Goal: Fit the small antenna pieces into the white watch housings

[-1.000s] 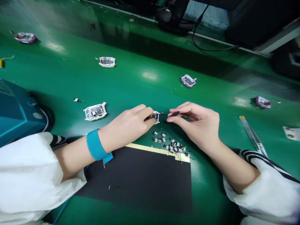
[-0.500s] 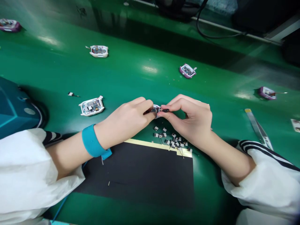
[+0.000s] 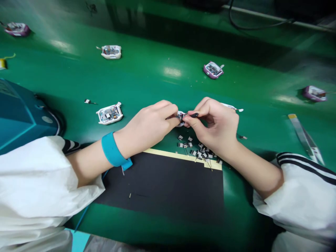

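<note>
My left hand (image 3: 154, 124), with a teal band around its wrist, is closed on a small watch case (image 3: 180, 119) that shows electronics inside. Fingers cover most of that case. At its right side, my right hand (image 3: 216, 124) pinches a small black piece (image 3: 194, 115) between thumb and fingers; its exact kind is hidden. Just below both hands lies a pile of tiny black-and-white components (image 3: 202, 152) with thin leads. Left of my left hand sits an open white watch case (image 3: 109, 113) with a circuit board.
A black mat (image 3: 168, 185) edged with yellow tape lies in front. Metal tweezers (image 3: 306, 138) rest at right. Further watch cases stand behind, one white (image 3: 111, 52) and one purple (image 3: 213, 70). A blue box (image 3: 23, 112) occupies the left, near a loose component (image 3: 88, 101).
The view has shifted, so most things on the table appear further right and slightly higher. Both hands stay together at the watch case, and the black piece in my right fingers is tilted more.
</note>
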`<state>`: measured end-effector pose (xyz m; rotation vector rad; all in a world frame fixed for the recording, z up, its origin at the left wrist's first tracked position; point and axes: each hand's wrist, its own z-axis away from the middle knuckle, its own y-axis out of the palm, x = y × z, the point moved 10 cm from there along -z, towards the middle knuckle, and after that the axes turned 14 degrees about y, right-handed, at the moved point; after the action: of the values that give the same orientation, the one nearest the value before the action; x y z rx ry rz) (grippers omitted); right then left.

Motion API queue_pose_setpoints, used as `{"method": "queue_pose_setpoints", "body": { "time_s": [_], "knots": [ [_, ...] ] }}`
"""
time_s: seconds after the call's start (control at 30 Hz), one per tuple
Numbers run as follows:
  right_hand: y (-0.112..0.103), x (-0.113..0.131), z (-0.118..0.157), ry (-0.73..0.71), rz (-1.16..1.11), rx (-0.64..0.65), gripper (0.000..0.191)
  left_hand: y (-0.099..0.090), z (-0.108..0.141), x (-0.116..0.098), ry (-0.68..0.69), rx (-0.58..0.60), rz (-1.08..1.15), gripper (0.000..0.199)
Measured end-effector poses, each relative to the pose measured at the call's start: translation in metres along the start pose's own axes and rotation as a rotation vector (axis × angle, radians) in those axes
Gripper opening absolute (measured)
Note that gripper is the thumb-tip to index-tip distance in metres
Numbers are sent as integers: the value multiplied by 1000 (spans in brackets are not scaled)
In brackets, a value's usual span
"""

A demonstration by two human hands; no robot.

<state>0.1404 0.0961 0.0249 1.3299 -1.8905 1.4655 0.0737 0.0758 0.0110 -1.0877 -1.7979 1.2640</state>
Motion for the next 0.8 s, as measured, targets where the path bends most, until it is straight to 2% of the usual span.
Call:
{"method": "queue_pose_setpoints", "body": {
  "time_s": [0.23,0.33,0.4,0.5,0.6,0.67,0.73,0.8],
  "knots": [
    [12,-25,-7,248,-357,125,31,-1,3,1,-17,-26,103,24],
    [14,-35,-9,330,-390,124,36,-2,4,2,-31,-37,178,21],
    [9,-38,-9,342,-356,80,35,0,6,7,-87,-24,245,19],
    [-2,-35,-11,298,-277,50,26,-1,13,21,-263,-36,297,17],
    [3,-28,-13,245,-144,161,14,-9,22,31,-415,-98,299,28],
    [8,-21,-14,194,-17,229,10,-11,28,36,-476,-143,340,26],
    [13,-14,-15,139,112,259,9,-13,32,41,-504,-196,381,22],
    [19,-7,-15,82,226,276,8,-14,33,44,-483,-234,416,34]
  ]
}}
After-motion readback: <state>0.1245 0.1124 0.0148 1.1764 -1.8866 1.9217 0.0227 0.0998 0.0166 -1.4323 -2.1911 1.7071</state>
